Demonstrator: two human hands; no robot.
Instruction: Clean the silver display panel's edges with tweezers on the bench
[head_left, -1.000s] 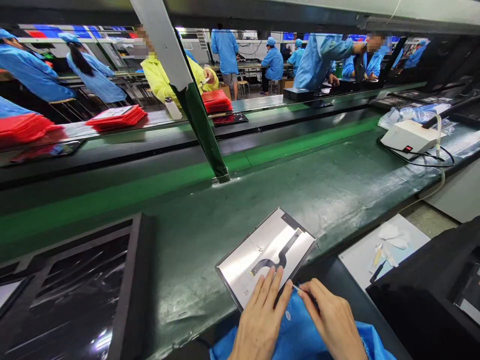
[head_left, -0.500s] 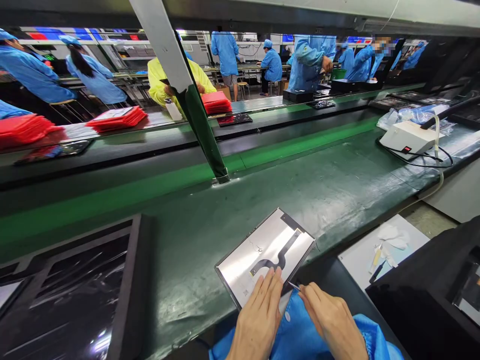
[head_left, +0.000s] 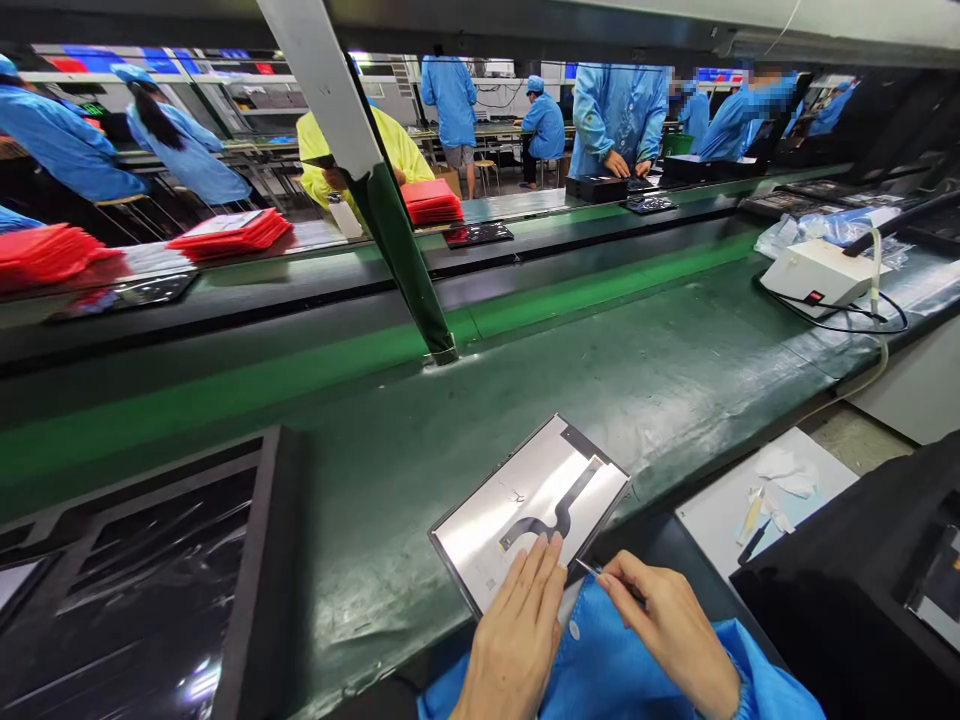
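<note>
A tablet-sized display panel [head_left: 480,535] lies tilted at the front edge of the green bench, its silvery back facing up. A dark flex cable [head_left: 561,512] curves across that back. My left hand [head_left: 521,620] rests flat on the panel's near part, fingers stretched out over the lower end of the cable. In my right hand [head_left: 664,615] a thin metal tool [head_left: 587,567] is pinched, with its tip at the panel's near right edge. Most of the tool is hidden by my fingers, so its exact kind does not show.
A black foam-edged tray [head_left: 255,560] stands on the left. A slanted post [head_left: 405,250] rises from the bench. At right are a white device [head_left: 810,275] with a cord and a white board [head_left: 720,530] with small tools. Co-workers sit and stand beyond the conveyor [head_left: 540,245].
My right hand has turned slightly, showing more of the tool; my left hand stays on the panel. Items on the conveyor have shifted right. A co-worker's hands have lowered to a black box.
</note>
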